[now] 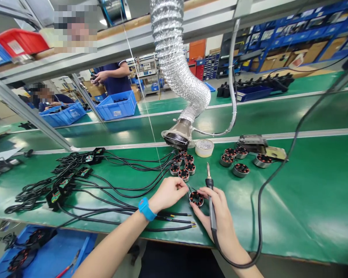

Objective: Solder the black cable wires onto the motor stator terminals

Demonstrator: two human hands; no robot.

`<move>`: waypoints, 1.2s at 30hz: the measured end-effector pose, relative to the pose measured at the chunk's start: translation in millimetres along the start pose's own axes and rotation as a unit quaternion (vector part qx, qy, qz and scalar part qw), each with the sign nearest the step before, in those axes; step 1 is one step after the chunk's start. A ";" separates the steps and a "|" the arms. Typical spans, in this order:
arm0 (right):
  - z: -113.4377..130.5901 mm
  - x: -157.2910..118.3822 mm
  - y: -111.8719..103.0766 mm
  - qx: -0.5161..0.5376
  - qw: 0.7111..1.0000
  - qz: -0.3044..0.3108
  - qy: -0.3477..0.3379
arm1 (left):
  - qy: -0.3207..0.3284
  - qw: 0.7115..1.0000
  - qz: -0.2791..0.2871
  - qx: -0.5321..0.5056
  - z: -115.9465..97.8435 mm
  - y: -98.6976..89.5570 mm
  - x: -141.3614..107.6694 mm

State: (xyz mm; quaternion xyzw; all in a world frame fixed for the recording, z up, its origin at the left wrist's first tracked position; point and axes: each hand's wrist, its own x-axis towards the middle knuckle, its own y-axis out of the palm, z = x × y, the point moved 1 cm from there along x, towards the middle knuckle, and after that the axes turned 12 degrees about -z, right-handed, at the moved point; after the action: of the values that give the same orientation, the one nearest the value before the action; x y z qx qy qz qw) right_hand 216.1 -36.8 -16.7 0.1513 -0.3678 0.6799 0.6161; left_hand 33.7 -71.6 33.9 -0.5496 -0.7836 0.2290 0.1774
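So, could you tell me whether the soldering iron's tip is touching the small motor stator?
Apart: the head view shows the soldering iron tip pointing up, above the stator.

Green table (307,200) (blue wristband (146,209)).

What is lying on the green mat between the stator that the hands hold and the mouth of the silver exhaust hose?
In the head view, a cluster of small stators lies between the held stator and the hose mouth; the soldering iron tip rises just right of that line.
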 end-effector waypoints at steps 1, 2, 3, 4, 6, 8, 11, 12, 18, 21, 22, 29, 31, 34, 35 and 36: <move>-1.7 -0.2 0.1 0.002 1.000 0.000 -0.001 | -0.009 1.000 0.002 -0.001 -0.6 -2.4 -2.5; -3.1 -0.3 0.4 0.004 1.000 0.000 -0.002 | -0.020 1.000 0.008 -0.002 -1.5 -4.9 -5.3; -4.3 -0.2 0.9 0.007 1.000 0.001 -0.004 | -0.033 0.999 0.017 -0.009 -2.7 -7.2 -7.8; -5.0 -0.1 1.4 0.012 1.000 0.002 -0.006 | -0.047 0.998 0.032 -0.028 -4.1 -8.8 -10.1; -5.7 0.5 2.0 0.022 1.000 0.009 -0.006 | -0.080 0.989 0.073 -0.097 -7.1 -9.5 -13.0; -5.4 1.2 1.8 0.032 0.999 0.022 -0.001 | -0.123 0.971 0.113 -0.173 -9.7 -7.3 -13.7; -4.3 2.2 1.0 0.041 0.999 0.031 0.004 | -0.181 0.950 0.138 -0.213 -10.9 -2.5 -10.7; -4.0 2.4 0.8 0.042 0.999 0.032 0.004 | -0.189 0.952 0.125 -0.208 -10.5 -1.5 -8.7; -2.9 2.5 0.7 0.046 0.998 0.029 0.009 | -0.185 0.971 0.015 -0.152 -5.0 -4.5 3.2; -1.8 2.3 0.0 0.050 0.998 0.033 0.013 | -0.202 0.957 0.056 -0.199 -1.8 -7.5 2.0; -1.6 2.3 -0.1 0.053 0.998 0.036 0.012 | -0.205 0.950 0.074 -0.224 -0.9 -7.5 0.8; -2.5 2.6 -0.5 0.062 0.997 0.050 0.011 | -0.222 0.914 0.150 -0.304 -1.8 6.0 -1.4; -2.3 2.7 -0.9 0.062 0.997 0.048 0.009 | -0.234 0.910 0.157 -0.305 -2.1 5.5 1.0; -2.1 2.8 -1.1 0.061 0.997 0.048 0.006 | -0.243 0.910 0.152 -0.300 -0.6 0.2 4.1; -2.2 2.7 -0.8 0.060 0.997 0.046 0.003 | -0.242 0.914 0.143 -0.294 0.2 -1.5 4.9; -2.5 2.6 -0.4 0.059 0.997 0.044 0.000 | -0.238 0.918 0.132 -0.287 1.0 -2.8 5.5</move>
State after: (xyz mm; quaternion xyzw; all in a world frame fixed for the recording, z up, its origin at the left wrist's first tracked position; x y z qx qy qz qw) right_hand 216.7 -33.2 -16.6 0.1713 -0.3330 0.7267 0.5759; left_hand 29.1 -67.4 34.7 -0.6043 -0.7553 0.1399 -0.2115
